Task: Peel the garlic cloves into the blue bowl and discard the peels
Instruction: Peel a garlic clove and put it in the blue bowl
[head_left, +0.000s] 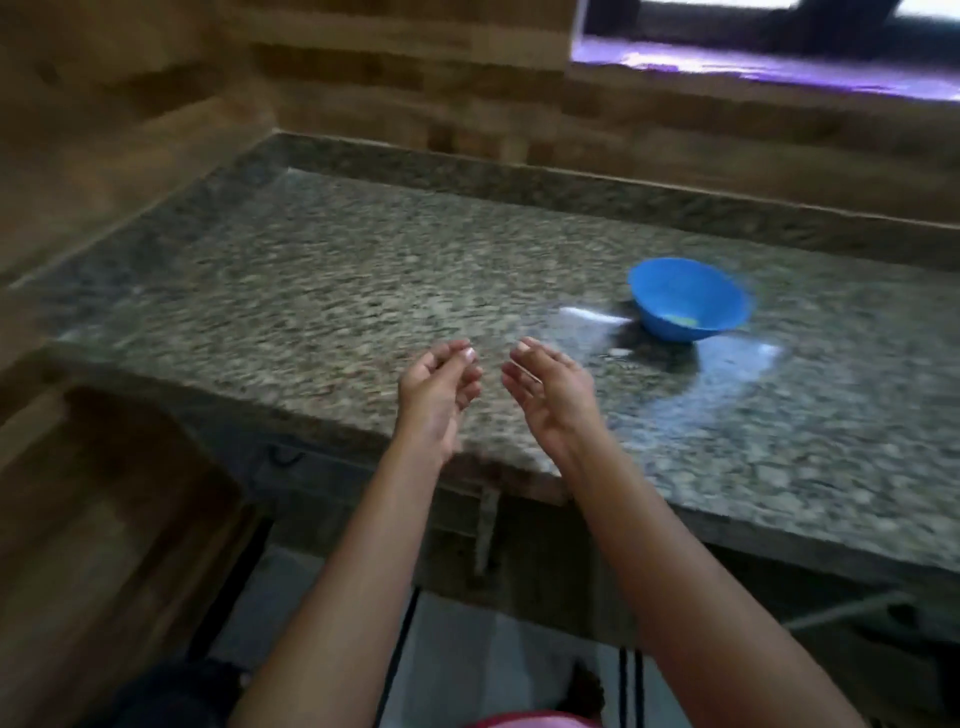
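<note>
The blue bowl (688, 306) is sitting on the granite bench (311, 291), beyond and to the right of the hands. The left hand (439, 387) and right hand (550, 389) are hovering near the bench's front edge, fingers loosely curled, gripping nothing visible. Blur is smearing the pale bits (681, 319) inside the bowl.

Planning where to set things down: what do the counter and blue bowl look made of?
The counter: probably polished granite, going by grey-brown speckles and glossy reflections near the bowl. Bowl: likely plastic, uniform bright blue with a thin rim; blur leaves the finish uncertain.
</note>
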